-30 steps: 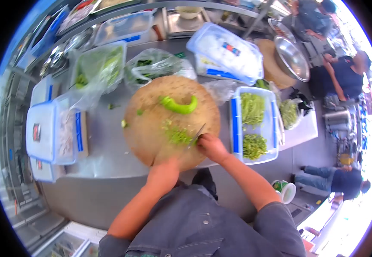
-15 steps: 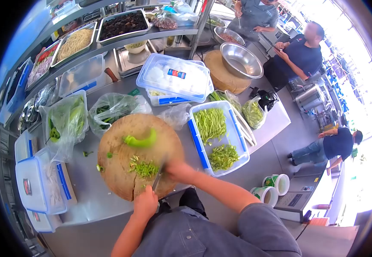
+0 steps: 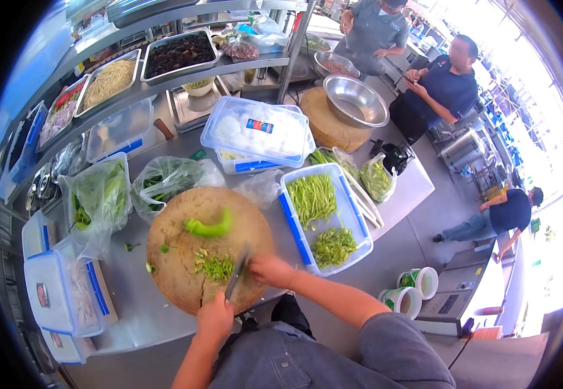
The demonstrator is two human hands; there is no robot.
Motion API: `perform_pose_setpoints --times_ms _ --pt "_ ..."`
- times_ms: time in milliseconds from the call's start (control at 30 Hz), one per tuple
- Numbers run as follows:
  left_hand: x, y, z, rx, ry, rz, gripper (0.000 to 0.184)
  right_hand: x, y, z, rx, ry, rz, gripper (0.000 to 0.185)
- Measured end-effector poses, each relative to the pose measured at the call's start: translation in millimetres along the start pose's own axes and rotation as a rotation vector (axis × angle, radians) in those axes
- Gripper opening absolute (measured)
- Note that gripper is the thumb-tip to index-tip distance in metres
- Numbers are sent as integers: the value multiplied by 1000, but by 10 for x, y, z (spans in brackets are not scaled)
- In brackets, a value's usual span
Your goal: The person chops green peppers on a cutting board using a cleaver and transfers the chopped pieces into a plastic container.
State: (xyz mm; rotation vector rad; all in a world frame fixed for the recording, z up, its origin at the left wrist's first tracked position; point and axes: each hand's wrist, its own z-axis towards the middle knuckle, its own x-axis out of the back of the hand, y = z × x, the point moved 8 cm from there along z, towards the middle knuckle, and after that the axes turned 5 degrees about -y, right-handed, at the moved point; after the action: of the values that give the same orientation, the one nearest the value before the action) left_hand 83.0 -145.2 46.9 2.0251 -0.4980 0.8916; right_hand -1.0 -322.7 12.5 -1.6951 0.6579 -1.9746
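My left hand (image 3: 216,314) is wrapped round the handle of a knife (image 3: 236,275) at the near side of a round wooden chopping board (image 3: 174,272). The blade points away from me, flat metal showing, just right of a small heap of chopped green pepper (image 3: 217,266). Close to the blade on its right is my right hand (image 3: 271,271), fingers curled together; what they hold, if anything, is hidden. Farther back on the board lies a whole curved green pepper (image 3: 210,225). A cut stem piece (image 3: 164,248) rests near the board's left side.
Right of the board stands a blue-edged plastic container (image 3: 356,220) with sliced greens. Bags of peppers (image 3: 164,181) and lidded boxes (image 3: 54,285) sit left and behind. A metal bowl (image 3: 356,101) is at the back. Other people (image 3: 440,87) stand beyond the table; buckets (image 3: 419,281) are on the floor.
The view has shifted slightly, so the board appears lower. My right hand, blurred before, is now sharp, and more of the blade shows beside it. The whole pepper stays on the board.
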Motion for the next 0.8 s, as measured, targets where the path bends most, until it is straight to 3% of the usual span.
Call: perform_pose_setpoints --times_ms 500,800 --pt "-76 104 -36 26 -51 24 22 -42 73 -64 -67 -31 -11 13" --pt "-22 18 -28 8 -16 13 20 48 -7 -150 -2 7 -85 17"
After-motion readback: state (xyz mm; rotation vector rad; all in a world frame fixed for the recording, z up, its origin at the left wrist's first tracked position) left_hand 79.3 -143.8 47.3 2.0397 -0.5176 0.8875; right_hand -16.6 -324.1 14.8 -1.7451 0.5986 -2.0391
